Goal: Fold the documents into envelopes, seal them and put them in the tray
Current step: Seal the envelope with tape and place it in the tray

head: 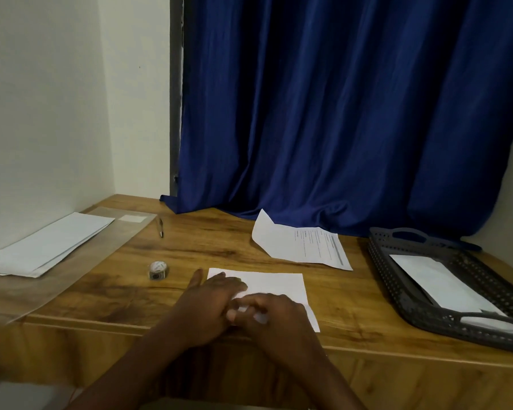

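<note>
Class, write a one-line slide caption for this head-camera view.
Both hands press a white sheet flat on the wooden desk, tray at right.

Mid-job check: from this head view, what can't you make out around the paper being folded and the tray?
- Paper, head view: its near edge is hidden under both hands, so the fold cannot be judged.
- Right hand: fingertips overlap the left hand; grip unclear.
- Printed sheets: text too small to read.
- Tray: right end cut off by the frame; count of envelopes inside unclear.
</note>
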A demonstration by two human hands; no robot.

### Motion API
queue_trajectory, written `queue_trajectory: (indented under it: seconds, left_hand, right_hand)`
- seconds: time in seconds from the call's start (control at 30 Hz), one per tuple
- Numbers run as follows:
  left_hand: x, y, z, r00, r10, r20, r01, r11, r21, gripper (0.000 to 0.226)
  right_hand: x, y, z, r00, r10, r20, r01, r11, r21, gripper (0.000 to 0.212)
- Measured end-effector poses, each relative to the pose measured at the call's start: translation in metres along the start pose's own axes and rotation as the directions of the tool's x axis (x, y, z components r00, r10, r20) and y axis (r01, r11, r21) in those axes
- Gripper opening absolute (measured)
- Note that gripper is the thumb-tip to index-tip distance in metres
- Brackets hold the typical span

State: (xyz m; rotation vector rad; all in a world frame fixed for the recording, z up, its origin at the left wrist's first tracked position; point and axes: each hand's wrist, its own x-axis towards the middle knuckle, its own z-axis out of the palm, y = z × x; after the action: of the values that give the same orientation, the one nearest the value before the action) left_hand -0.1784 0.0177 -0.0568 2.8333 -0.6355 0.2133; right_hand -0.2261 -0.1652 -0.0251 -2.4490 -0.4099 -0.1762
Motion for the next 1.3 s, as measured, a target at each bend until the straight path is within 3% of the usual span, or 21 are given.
queue_trajectory:
  seconds: [0.1,0.17,0.23,0.33,0.47,0.6,0.7,0.77,0.9,1.07,1.2,1.3]
  left_hand:
    - [0.005,0.014,0.006,0.999,-0.047,-0.027,0.046,0.998,-0.031,0.074]
    - [0.006,0.021,0.011,0.999,-0.032,0.002,0.032,0.999,-0.041,0.070]
    - [0.004,0.023,0.016,0.998,-0.013,0.065,0.013,1.000,-0.005,0.085]
    - [0.003,0.020,0.022,0.997,-0.030,0.069,0.025,0.997,0.071,0.090]
    - [0.007,0.019,0.026,0.996,-0.050,0.073,0.042,0.993,0.109,0.108]
    - [0.006,0.021,0.023,0.991,-0.073,0.113,0.063,0.993,0.095,0.101]
    - [0.002,0.021,0.021,0.991,-0.052,0.124,0.041,0.995,0.094,0.099]
    - [-0.003,0.019,0.019,0.999,-0.008,0.052,0.005,0.999,0.050,0.100]
    - [-0.021,0.013,0.017,0.991,0.095,-0.096,-0.098,0.995,-0.025,0.079]
    - [-0.041,-0.005,0.021,0.983,0.145,-0.111,-0.160,0.978,-0.135,0.058]
    - [-0.044,-0.009,0.018,0.980,0.071,-0.184,-0.132,0.929,-0.345,0.046]
    - [-0.035,-0.007,0.008,0.971,-0.006,-0.237,-0.117,0.858,-0.500,0.039]
  right_hand:
    - [0.019,0.013,0.008,0.981,-0.052,-0.186,0.049,0.999,-0.023,0.055]
    - [0.031,0.019,0.014,0.992,-0.072,-0.107,0.063,0.995,-0.078,0.052]
    - [0.036,0.026,0.020,0.995,-0.049,0.083,0.061,0.986,-0.152,0.054]
    - [0.040,0.043,0.023,0.968,0.010,0.250,0.055,0.967,-0.250,0.071]
    - [0.039,0.076,0.004,0.971,0.093,0.219,0.005,0.912,-0.411,0.088]
    - [0.032,0.090,-0.009,0.975,0.142,0.169,-0.063,0.913,-0.404,0.091]
    - [0.021,0.088,-0.011,0.997,0.045,0.060,-0.022,0.938,-0.347,0.081]
    - [0.010,0.087,-0.014,0.997,-0.070,0.016,0.072,0.935,-0.349,0.073]
    - [-0.015,0.092,-0.018,0.977,-0.177,0.117,0.211,0.872,-0.441,0.079]
    - [-0.032,0.108,-0.022,0.973,-0.209,0.099,0.230,0.923,-0.308,0.058]
    - [-0.030,0.115,-0.027,0.981,-0.196,-0.003,0.196,0.980,0.032,0.041]
    - [-0.020,0.107,-0.035,0.991,-0.107,-0.082,0.124,0.960,0.253,0.041]
